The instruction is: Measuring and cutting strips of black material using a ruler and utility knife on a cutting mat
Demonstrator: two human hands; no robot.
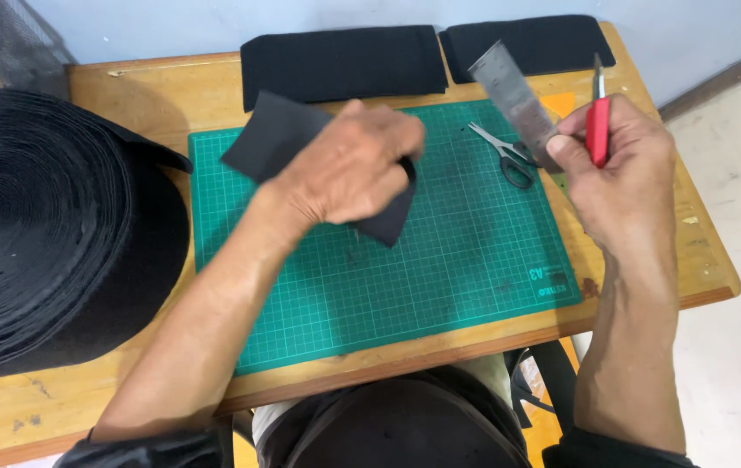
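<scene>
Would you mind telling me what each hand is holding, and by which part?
The left hand grips a black fabric piece near its middle. The right hand holds a red-handled knife by its handle and a metal ruler by its lower end.

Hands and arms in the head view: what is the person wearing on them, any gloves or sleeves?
No gloves: the left hand and right hand are bare, with no rings, watch or wristband showing. Both forearms are uncovered down to the elbows, where dark sleeves are bunched up at the bottom edge of the view. No markings or tape show.
</scene>
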